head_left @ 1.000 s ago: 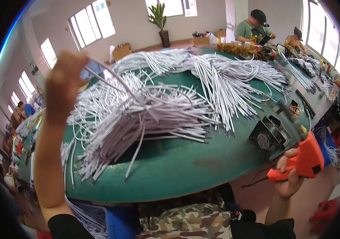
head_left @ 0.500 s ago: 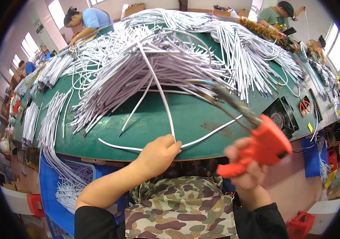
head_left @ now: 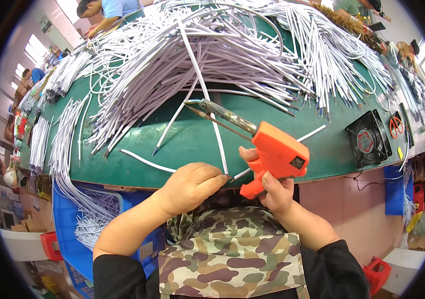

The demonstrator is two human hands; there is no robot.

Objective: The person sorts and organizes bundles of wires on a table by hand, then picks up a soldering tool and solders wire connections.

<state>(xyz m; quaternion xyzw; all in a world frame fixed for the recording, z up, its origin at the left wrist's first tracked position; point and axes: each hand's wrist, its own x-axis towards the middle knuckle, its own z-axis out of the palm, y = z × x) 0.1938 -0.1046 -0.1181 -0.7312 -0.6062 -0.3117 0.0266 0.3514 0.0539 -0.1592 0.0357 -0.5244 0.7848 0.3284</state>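
My left hand (head_left: 190,187) is closed near the table's front edge. Its thumb and fingers pinch white cables (head_left: 148,162), whose dark stripped ends show at the fingertips. One white cable (head_left: 206,92) runs from that joint up over the pile. Another white cable (head_left: 312,133) goes off to the right, partly behind the tool. My right hand (head_left: 278,195) is wrapped round the grip of an orange soldering gun (head_left: 280,152). The gun's metal barrel points up and left, its tip above the table and apart from the joint.
A big heap of white cables (head_left: 172,79) covers the middle of the green table (head_left: 297,172). At right lie a black fan (head_left: 367,138) and orange-handled scissors (head_left: 396,127). A blue crate (head_left: 63,219) with cables stands at lower left. Co-workers (head_left: 115,11) sit across the table.
The soldering gun has come left and inward with my right hand, its tip now nearer the middle. My left hand stays on the cables, whose dark ends now show. The view has tilted down slightly.
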